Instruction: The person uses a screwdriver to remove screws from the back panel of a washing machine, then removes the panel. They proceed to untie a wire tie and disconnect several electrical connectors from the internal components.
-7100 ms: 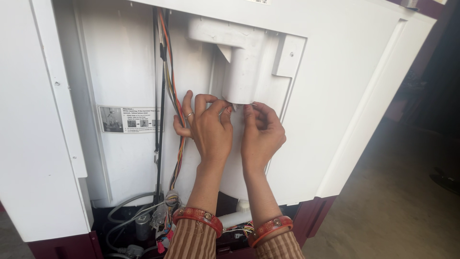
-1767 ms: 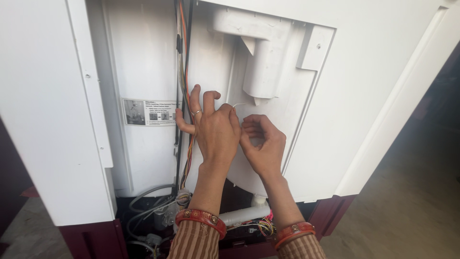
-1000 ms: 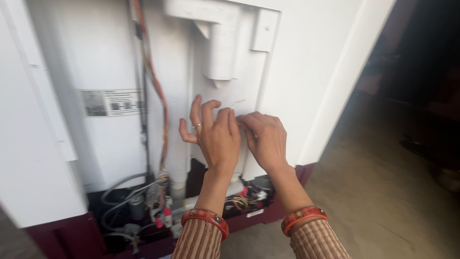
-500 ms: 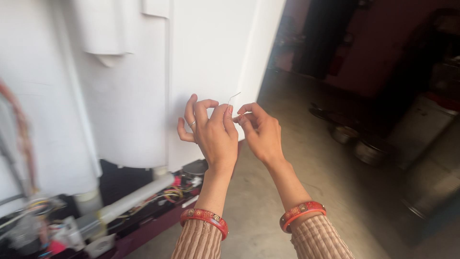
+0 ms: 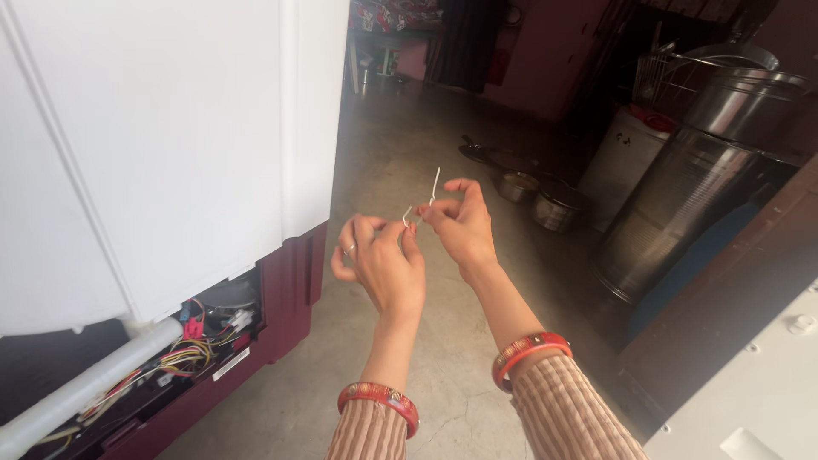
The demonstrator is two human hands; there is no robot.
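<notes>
We spot one label only: a small white rectangular sticker (image 5: pixel 231 365) on the maroon base of the white appliance (image 5: pixel 170 145), at about 8 o'clock in the view, tilted, just below the bundle of coloured wires (image 5: pixel 192 353). Its print is too small to make out. We see no packages, signs or screens elsewhere.

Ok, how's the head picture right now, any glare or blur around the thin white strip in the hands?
Head view: the thin white strip is sharp enough, pinched by both the left hand and right hand; the white panel is bright, nearly washed out; the steel drum sits in dim shadow; edges look stretched.
</notes>
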